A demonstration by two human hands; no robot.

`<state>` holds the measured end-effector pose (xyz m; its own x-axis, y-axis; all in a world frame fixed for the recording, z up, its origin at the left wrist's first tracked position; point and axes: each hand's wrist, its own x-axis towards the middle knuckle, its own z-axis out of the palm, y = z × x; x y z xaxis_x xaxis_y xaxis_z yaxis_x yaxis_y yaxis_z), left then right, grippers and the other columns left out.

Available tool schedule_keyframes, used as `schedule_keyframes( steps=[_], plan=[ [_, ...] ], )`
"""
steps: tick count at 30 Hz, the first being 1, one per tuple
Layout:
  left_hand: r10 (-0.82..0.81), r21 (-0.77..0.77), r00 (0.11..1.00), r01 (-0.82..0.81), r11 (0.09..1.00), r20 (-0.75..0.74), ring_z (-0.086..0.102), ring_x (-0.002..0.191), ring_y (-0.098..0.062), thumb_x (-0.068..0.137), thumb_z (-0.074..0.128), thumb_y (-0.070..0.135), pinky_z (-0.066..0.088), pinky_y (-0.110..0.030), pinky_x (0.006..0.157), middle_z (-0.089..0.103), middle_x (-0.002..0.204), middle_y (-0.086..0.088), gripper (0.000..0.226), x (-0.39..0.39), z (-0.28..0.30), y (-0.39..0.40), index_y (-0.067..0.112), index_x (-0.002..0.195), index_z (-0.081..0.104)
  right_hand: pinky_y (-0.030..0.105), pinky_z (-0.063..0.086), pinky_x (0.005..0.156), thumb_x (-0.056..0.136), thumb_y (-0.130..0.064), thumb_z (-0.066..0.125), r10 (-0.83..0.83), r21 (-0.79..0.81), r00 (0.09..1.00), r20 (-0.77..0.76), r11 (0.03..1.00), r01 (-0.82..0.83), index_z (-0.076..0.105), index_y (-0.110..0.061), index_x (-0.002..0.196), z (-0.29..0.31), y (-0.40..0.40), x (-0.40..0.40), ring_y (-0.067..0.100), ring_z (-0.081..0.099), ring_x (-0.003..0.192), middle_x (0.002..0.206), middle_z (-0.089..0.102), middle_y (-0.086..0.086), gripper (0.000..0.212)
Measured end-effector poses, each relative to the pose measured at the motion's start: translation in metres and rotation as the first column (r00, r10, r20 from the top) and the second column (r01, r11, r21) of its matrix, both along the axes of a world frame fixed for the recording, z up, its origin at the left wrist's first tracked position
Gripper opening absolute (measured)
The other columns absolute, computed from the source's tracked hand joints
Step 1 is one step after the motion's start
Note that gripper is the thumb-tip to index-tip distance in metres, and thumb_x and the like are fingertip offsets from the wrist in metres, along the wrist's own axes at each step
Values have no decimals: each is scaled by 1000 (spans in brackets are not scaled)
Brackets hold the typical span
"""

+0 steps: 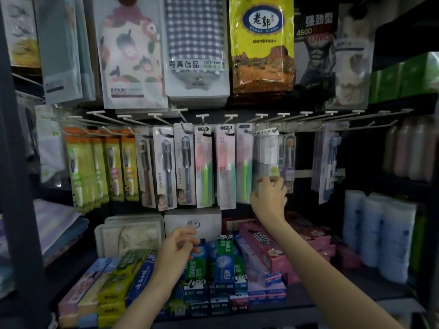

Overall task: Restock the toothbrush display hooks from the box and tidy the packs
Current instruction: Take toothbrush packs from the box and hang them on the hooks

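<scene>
A row of white display hooks runs across the middle of the shelf unit, and toothbrush packs hang from them. Among them are orange-and-green packs at the left, pink-and-green packs in the centre and a stack of clear packs right of centre. My right hand is raised to the bottom of the clear packs and grips their lower edge. My left hand hovers lower, over the toothpaste boxes, with fingers loosely curled and holding nothing. No supply box is in view.
Toothpaste boxes lie packed on the shelf below the hooks. A white carton stands behind them. Towel packs hang above. Blue cylinders stand at the right. A dark shelf post borders the left.
</scene>
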<state>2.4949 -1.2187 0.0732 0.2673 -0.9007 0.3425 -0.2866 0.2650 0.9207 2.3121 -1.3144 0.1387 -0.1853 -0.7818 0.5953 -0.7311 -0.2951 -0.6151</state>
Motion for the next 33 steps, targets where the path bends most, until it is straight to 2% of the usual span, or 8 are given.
schedule_keyframes(
  steps=[7,11,14,18,23,27,30,33],
  plan=[
    [-83,-134,967,118,984,243,62,67,-6,91,46,-6,47,-13,61,65,79,0,32,-62,-34,8,24,84,55,39,31,100,84,-8,59,0,105,999,-43,994,4,60,-8,113,-80,39,-116,36,36,117,126,40,15,28],
    [-217,-134,919,273,953,329,62,68,-7,90,45,-6,49,-16,66,64,78,5,26,-132,-73,9,17,90,55,29,33,86,82,0,61,-32,306,996,-83,950,56,65,3,105,-135,72,-222,37,50,111,111,57,26,24],
    [-323,-30,864,362,932,387,62,71,-7,90,45,-6,49,-18,69,63,79,7,24,-192,-114,3,16,93,56,33,42,81,84,-2,59,-89,550,994,-60,828,107,66,5,100,-181,88,-299,37,59,102,107,63,26,19],
    [-476,228,753,418,879,454,62,81,-11,88,48,-4,47,-23,76,63,84,5,23,-265,-187,-1,12,100,60,33,41,90,92,-6,52,-94,800,992,-84,587,124,60,6,114,-255,105,-372,35,54,114,118,59,22,26],
    [-599,580,645,283,764,474,59,109,-20,90,51,6,48,-32,89,63,117,-3,32,-320,-268,7,14,121,57,31,40,97,90,-10,55,5,934,992,-125,339,116,56,-3,123,-363,115,-429,32,51,119,127,56,17,33],
    [-715,770,537,174,614,448,41,130,-18,95,47,13,36,-24,98,35,148,-2,47,-343,-294,16,16,141,38,32,35,104,88,3,48,152,931,970,-189,343,128,48,-5,132,-423,109,-461,30,42,128,140,45,15,45],
    [-759,840,497,103,533,421,41,130,-22,94,47,16,37,-29,102,35,149,-4,49,-356,-298,16,15,142,35,36,33,106,84,6,49,217,909,935,-281,372,187,27,-7,145,-447,90,-480,33,32,135,149,29,15,66],
    [-786,851,377,-11,525,490,42,129,-24,95,44,21,37,-32,102,36,148,-4,49,-363,-300,13,19,143,33,36,29,109,84,0,55,359,916,872,-333,344,208,15,-4,147,-470,68,-489,34,27,137,152,19,16,74]
  ],
)
